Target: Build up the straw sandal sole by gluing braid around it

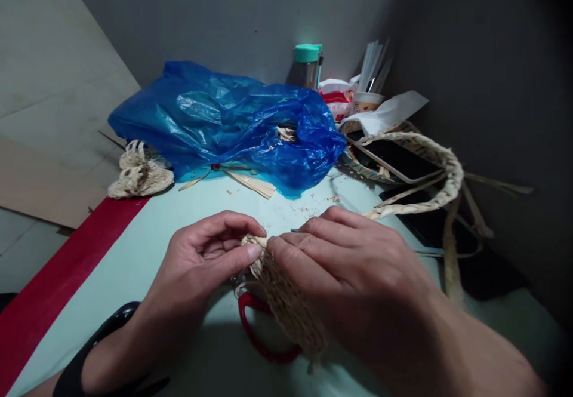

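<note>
A woven straw piece (289, 301), tan and braided, hangs down toward me from between my hands. My left hand (210, 254) pinches its upper end between thumb and fingers. At the same end, the fingertips of my right hand (340, 254) press together on the straw; a thin metal tip shows just past its knuckles, the rest hidden. Beneath the straw piece lie red-handled scissors (250, 328), their blades mostly covered by my left hand and the weave. A long plaited straw strand (452, 170) loops out to the right of my right hand.
A blue plastic bag (215, 116) with straw inside spreads across the table's back. Small woven straw items (141, 173) sit at the left edge. A green-lidded bottle (307, 65), a paper cup (367, 101) and a basket (371, 173) holding a phone-like device stand at the back right.
</note>
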`<state>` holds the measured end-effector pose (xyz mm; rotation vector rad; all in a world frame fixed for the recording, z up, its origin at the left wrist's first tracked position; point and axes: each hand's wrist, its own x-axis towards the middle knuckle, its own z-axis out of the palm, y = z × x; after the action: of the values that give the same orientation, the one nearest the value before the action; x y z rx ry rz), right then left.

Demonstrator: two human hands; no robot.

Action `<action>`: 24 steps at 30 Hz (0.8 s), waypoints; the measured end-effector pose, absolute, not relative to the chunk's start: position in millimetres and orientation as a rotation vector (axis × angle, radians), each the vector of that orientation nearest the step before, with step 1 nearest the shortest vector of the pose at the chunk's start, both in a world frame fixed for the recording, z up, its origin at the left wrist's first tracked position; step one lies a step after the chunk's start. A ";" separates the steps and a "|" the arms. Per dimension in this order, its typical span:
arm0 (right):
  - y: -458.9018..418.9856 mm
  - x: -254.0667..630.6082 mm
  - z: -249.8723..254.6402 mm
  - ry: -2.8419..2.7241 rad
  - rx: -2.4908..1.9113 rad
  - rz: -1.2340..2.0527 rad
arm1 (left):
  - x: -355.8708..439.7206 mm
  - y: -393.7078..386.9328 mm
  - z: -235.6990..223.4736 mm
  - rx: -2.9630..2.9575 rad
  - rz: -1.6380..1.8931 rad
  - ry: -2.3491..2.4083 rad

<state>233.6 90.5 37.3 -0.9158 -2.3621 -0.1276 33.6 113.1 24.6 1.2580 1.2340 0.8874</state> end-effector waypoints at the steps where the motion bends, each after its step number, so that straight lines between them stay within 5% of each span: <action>1: 90.7 232.9 37.2 -2.363 -0.911 -0.107 | 33.8 113.3 24.0 1.255 0.901 1.231; 24: 95.1 243.1 43.3 -2.379 -0.998 0.300 | 33.6 113.1 16.6 1.211 0.969 1.077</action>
<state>243.1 95.1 43.3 -0.9982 -2.3788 0.2997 33.6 113.1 16.6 1.2110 1.0770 0.9688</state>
